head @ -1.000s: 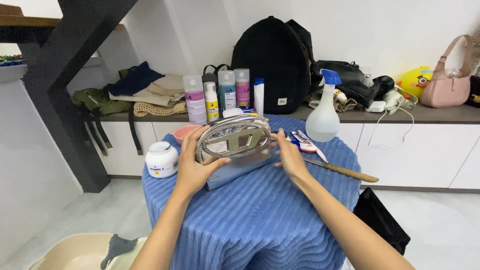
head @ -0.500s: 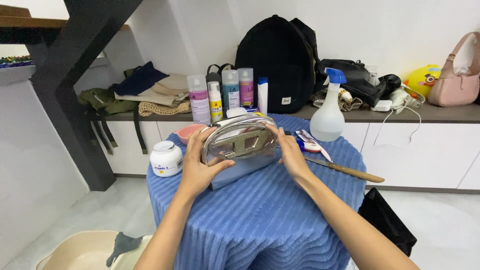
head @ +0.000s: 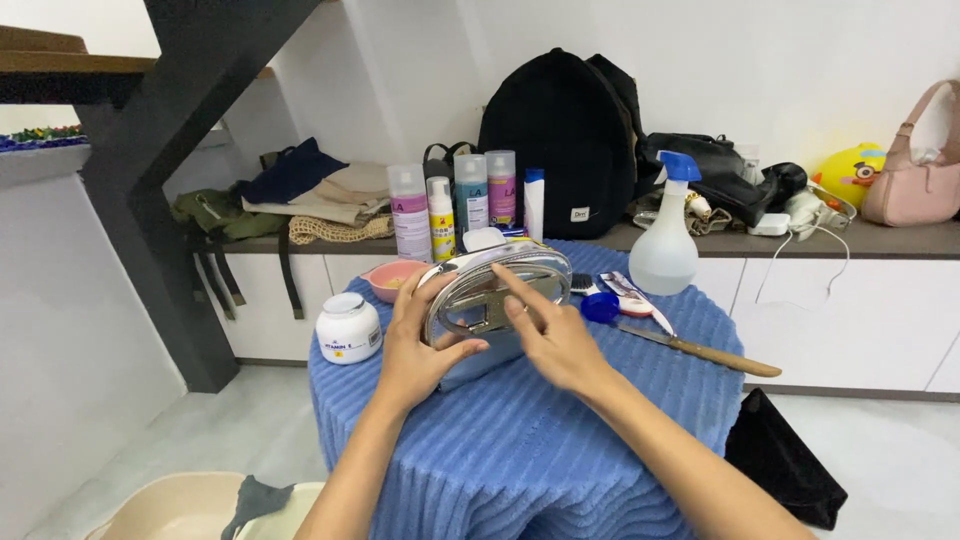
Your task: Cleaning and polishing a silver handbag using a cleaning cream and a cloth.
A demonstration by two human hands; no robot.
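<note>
The pouch (head: pixel 495 300) stands on the table (head: pixel 520 450), between the fingers (head: pixel 425 300) of the left hand (head: pixel 415 350) and those of the right hand (head: pixel 550 335). Left of the left fingers sits a jar (head: pixel 348 327); just behind them, a bowl (head: pixel 392 279). Right of the right fingers lie a cap (head: pixel 600 306), what seems a tube (head: pixel 632 297), and a knife (head: pixel 700 350). Behind stand bottles (head: pixel 455 205).

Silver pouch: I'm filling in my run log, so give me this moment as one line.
left hand: holds silver pouch upright | right hand: fingers on pouch front | surface: blue-covered table | nearby: white jar, spray bottle
</note>
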